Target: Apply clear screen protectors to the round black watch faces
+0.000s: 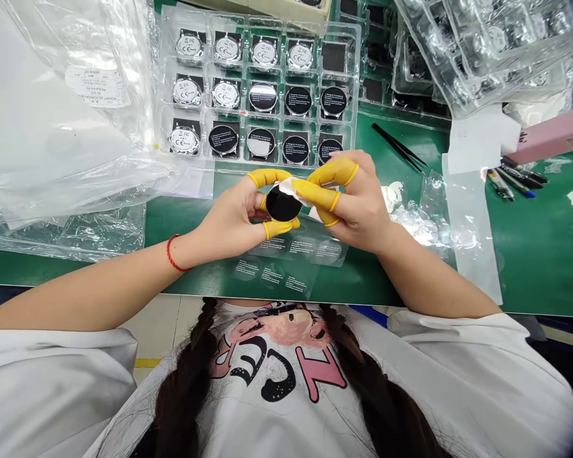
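My left hand (229,219) grips a round black watch body (283,204) between its yellow-cotted thumb and fingers. My right hand (358,203), also wearing yellow finger cots, pinches a white film tab (298,192) at the disc's upper right edge. Both hands hover over a clear printed film sheet (286,268). Beyond them, a clear blister tray (335,57) holds rows of similar round units, some showing silver CE-marked backs and others black faces.
Black tweezers (398,147) lie right of my hands on the green bench mat (544,254). Several pens (516,181) and a pink box (551,135) sit further right. A plastic bag (62,127) covers the left side, and stacked clear trays (487,44) fill the back right.
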The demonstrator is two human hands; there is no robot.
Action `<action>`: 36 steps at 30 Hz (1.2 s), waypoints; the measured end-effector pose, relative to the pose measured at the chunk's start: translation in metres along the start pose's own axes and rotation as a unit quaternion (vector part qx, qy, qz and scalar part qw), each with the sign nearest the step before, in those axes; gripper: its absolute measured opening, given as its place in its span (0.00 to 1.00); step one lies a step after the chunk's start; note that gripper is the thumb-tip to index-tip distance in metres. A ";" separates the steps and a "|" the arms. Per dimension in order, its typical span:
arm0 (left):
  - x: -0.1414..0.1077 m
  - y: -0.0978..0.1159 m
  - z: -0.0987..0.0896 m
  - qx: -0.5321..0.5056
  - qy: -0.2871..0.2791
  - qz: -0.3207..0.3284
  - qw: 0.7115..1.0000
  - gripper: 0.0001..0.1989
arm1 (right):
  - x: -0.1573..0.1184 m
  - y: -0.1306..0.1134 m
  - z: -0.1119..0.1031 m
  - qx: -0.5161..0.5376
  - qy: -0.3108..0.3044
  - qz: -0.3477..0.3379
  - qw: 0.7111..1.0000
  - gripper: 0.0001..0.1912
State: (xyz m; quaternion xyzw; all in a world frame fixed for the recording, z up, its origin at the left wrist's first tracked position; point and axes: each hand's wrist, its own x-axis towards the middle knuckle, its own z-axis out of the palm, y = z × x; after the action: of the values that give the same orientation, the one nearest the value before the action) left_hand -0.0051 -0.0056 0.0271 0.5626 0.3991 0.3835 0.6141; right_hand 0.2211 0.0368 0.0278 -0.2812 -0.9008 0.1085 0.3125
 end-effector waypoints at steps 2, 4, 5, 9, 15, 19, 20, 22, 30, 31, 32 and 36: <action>0.001 -0.001 -0.001 0.002 0.007 0.000 1.000 0.29 | 0.000 -0.002 0.001 0.003 0.003 -0.008 1.000 0.14; 0.002 -0.001 -0.002 0.004 0.015 0.000 1.000 0.29 | -0.001 -0.003 0.001 -0.007 -0.001 -0.004 1.000 0.14; 0.002 -0.001 -0.002 0.004 0.019 0.001 1.000 0.30 | -0.002 -0.004 0.000 -0.014 -0.006 -0.001 1.000 0.15; 0.004 -0.001 -0.004 0.011 0.028 0.008 1.000 0.30 | -0.006 -0.007 -0.001 -0.048 0.007 -0.052 0.997 0.14; 0.006 -0.003 -0.008 0.023 0.024 0.027 0.999 0.31 | -0.004 -0.014 0.005 -0.074 0.037 -0.137 0.987 0.13; 0.005 -0.005 -0.009 0.023 0.021 0.037 0.999 0.29 | -0.003 -0.026 -0.010 -0.050 0.043 -0.142 0.988 0.13; 0.004 -0.007 -0.008 0.021 0.020 0.048 0.998 0.29 | -0.004 -0.027 -0.019 -0.048 0.063 -0.117 0.990 0.13; 0.003 -0.010 -0.007 0.020 0.022 0.084 0.996 0.29 | -0.009 -0.024 -0.042 -0.078 0.131 0.001 0.988 0.14; -0.002 -0.017 0.004 0.047 0.067 0.165 0.983 0.29 | -0.013 -0.008 -0.054 -0.112 0.056 0.237 0.963 0.14; -0.002 -0.016 0.005 0.049 0.068 0.157 0.984 0.30 | -0.008 -0.014 -0.045 -0.051 0.035 0.233 0.971 0.11; -0.003 -0.016 0.005 0.052 0.069 0.149 0.985 0.30 | -0.003 -0.019 -0.036 0.008 0.015 0.233 0.972 0.09; -0.003 -0.017 0.005 0.076 0.069 0.116 0.988 0.33 | 0.015 -0.036 -0.012 0.155 -0.023 0.279 0.947 0.06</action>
State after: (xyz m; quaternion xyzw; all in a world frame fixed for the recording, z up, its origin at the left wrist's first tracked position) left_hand -0.0014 -0.0117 0.0110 0.6219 0.4006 0.4588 0.4922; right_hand 0.2030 0.0164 0.0585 -0.4665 -0.7655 0.3363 0.2887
